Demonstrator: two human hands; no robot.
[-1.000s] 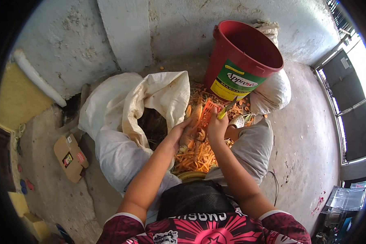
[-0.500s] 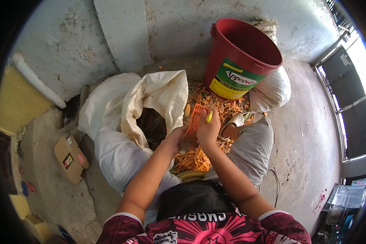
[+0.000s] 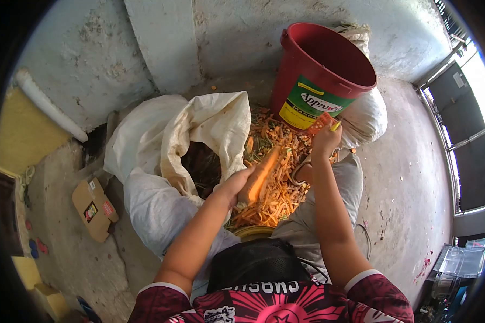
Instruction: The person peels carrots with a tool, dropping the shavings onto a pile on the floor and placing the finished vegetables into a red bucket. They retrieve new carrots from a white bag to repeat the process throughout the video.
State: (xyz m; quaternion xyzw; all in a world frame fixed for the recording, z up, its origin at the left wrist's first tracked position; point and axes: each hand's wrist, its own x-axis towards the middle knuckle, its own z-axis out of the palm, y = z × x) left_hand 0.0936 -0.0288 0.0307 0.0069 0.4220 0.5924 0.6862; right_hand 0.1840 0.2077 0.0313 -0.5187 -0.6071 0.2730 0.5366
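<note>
My left hand [image 3: 235, 185] is closed around the lower end of a large carrot [image 3: 264, 173], tilted up and to the right, its flat orange side bare. My right hand [image 3: 325, 142], off to the right and apart from the carrot, grips an orange perforated peeler [image 3: 320, 123]. A yellow piece sticks out by its fingers. Beneath both hands spreads a heap of orange peelings [image 3: 267, 211]. Part of a yellow container rim [image 3: 253, 231] shows close to my lap.
A large red bucket [image 3: 318, 59] stands by the wall, with a filled white sack [image 3: 369, 116] behind it. An open woven sack [image 3: 170, 142] lies by my left leg. Farther left is a cardboard box [image 3: 94, 210]. My sandalled right foot [image 3: 303, 172] rests among the peelings.
My right hand has moved right and up with the peeler, off the carrot and toward the bucket. The carrot, still in my left hand, now shows its long orange side.
</note>
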